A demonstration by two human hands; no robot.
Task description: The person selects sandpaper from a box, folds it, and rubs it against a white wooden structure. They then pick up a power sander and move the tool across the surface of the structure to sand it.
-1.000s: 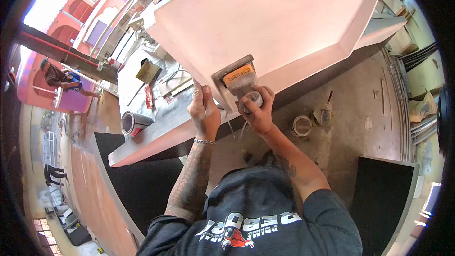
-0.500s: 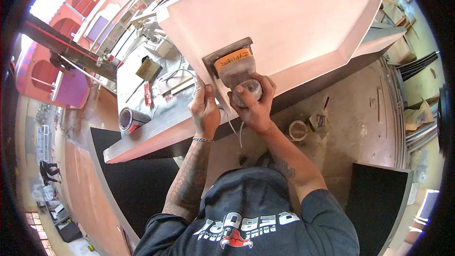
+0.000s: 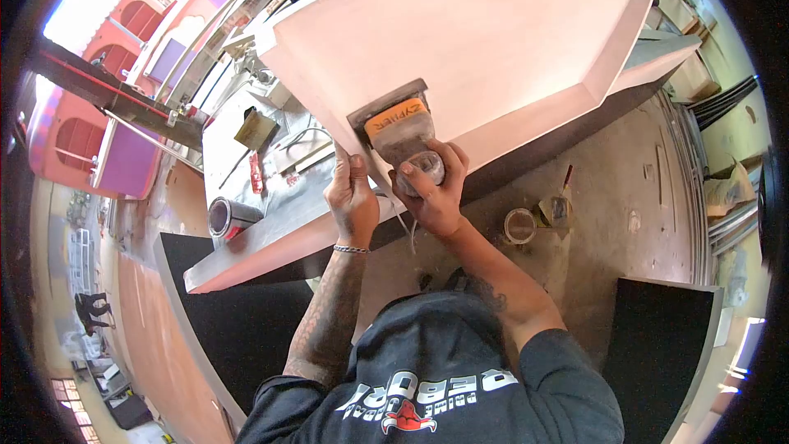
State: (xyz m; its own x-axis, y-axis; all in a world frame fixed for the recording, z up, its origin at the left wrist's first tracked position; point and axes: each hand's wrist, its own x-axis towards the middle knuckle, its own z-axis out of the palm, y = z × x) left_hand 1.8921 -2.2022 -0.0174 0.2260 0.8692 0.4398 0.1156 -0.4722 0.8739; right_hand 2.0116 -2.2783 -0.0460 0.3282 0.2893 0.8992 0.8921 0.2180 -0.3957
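Observation:
My right hand (image 3: pixel 438 195) is wrapped round the rear grip of a dusty power sander (image 3: pixel 403 136) with an orange label. The sander's flat dark pad lies against the inner face of a pale pink panel (image 3: pixel 460 41), close to its left edge. My left hand (image 3: pixel 353 201) grips that edge lower down, thumb in front and fingers partly hidden behind it. A thin light cord (image 3: pixel 408 226) hangs below the sander. The panel stands tilted on a pink-edged board (image 3: pixel 246 261).
On the worktop to the left are an open tin (image 3: pixel 233 218), a red packet (image 3: pixel 256 174) and a yellowish block (image 3: pixel 256 129). A round tub (image 3: pixel 519 226) and a small container with a brush (image 3: pixel 555 211) stand on the floor at right. Another person (image 3: pixel 94 312) is far left.
The sander and my right hand have shifted slightly left and down. My left hand keeps its grip on the panel edge. The whole view has moved a little.

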